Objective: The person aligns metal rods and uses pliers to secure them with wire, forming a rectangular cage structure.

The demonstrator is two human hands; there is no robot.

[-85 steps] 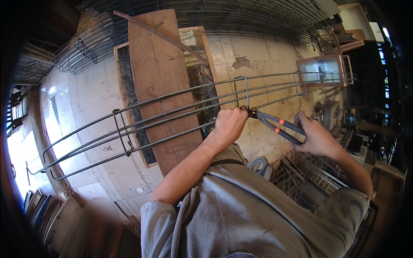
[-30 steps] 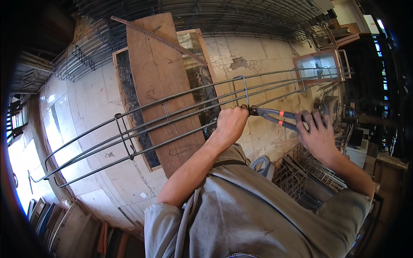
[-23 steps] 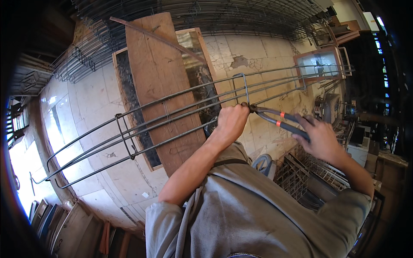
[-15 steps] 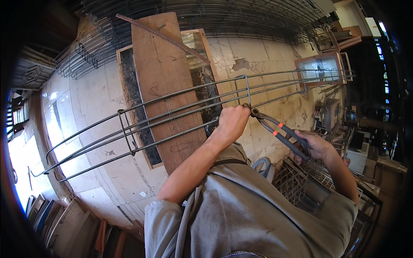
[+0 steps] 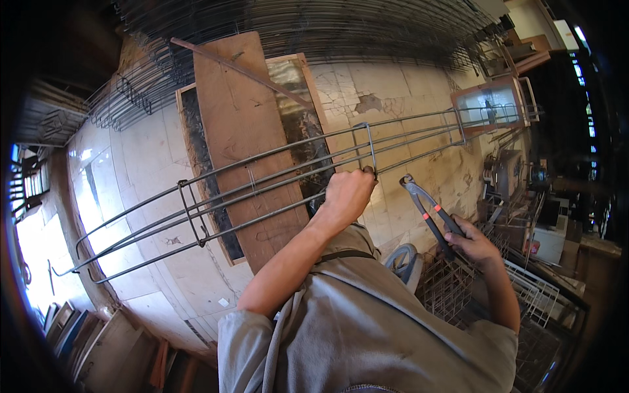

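Observation:
A long cage of steel rods (image 5: 266, 182) runs diagonally across the view, with rectangular wire stirrups (image 5: 371, 144) around it. My left hand (image 5: 348, 193) is closed on the cage where the middle stirrup meets the nearest rod; its fingertips are partly hidden. My right hand (image 5: 473, 243) grips long tying pincers (image 5: 424, 203) with dark handles and orange bands. Their head is just right of and below my left hand, apart from the stirrup. A broad plank (image 5: 234, 105) lies beneath the cage across a wood-framed dark panel (image 5: 190, 134).
Stacked wire cages (image 5: 295, 33) line the far side of the tiled floor (image 5: 131, 170). A glazed wooden frame (image 5: 483, 101) sits at right, wire grids (image 5: 451, 288) and assorted items (image 5: 550, 239) lower right. Boards (image 5: 111, 347) lean at lower left, and a narrow wooden strip (image 5: 239, 71) lies over the plank.
The pincers have left the stirrup beside my left hand, moving right and down and tilting more steeply. My right hand has moved down with them. My left hand stays on the cage.

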